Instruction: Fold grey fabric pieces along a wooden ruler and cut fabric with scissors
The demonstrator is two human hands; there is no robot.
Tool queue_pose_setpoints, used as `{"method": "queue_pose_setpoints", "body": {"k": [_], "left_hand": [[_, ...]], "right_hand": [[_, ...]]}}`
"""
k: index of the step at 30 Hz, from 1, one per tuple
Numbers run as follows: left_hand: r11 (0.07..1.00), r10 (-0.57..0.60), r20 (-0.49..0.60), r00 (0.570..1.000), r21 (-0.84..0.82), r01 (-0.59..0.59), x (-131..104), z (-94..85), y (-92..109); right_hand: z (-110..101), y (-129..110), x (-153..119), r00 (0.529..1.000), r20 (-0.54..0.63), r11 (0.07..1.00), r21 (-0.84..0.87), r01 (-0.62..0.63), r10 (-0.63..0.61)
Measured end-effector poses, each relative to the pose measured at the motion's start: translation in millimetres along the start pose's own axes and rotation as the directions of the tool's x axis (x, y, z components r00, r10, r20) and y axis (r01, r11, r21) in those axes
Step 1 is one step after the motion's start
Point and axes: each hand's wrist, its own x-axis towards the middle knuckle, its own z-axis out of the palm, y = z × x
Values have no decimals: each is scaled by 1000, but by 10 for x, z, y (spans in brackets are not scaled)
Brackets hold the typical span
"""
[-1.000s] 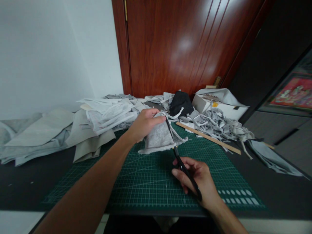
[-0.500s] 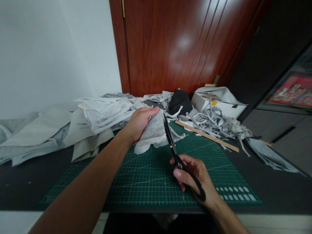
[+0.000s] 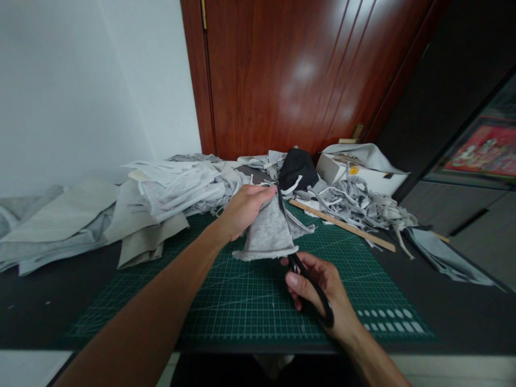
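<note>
Grey fabric (image 3: 269, 231) hangs from my left hand (image 3: 246, 210), whose thumb and fingers pinch its upper edge. My right hand (image 3: 322, 290) is wrapped round the handles of black scissors (image 3: 325, 307). The blades point away from me, and the fabric's right side covers part of them; their tips are close to my left fingertips. A narrow flap of the fabric sticks out to the right of the blades. Below both hands lies a green cutting mat (image 3: 242, 306).
Stacked grey and white cloth (image 3: 181, 185) lies at the left and back. Behind the mat are a black cloth item (image 3: 298, 169) and a white box (image 3: 374, 180). A wooden ruler (image 3: 342, 224) crosses the mat's back right, beside tangled scraps (image 3: 363, 204).
My left hand has moved slightly right and nearer with the fabric, which now covers more of the scissors. The scissors' handles have shifted a little to the left.
</note>
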Motion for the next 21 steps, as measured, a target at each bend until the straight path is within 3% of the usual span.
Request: {"method": "queue_pose_setpoints", "body": {"k": [5, 13, 21], "left_hand": [[996, 9, 0, 1000, 85, -9, -1, 8, 0], [963, 196, -48, 979, 196, -183, 0, 59, -21], [927, 298, -78, 951, 262, -269, 13, 82, -71]], "right_hand": [[-12, 24, 8, 999, -20, 998, 35, 46, -45], [-41, 45, -12, 995, -28, 995, 18, 99, -98], [-26, 0, -12, 995, -47, 996, -10, 87, -88]]}}
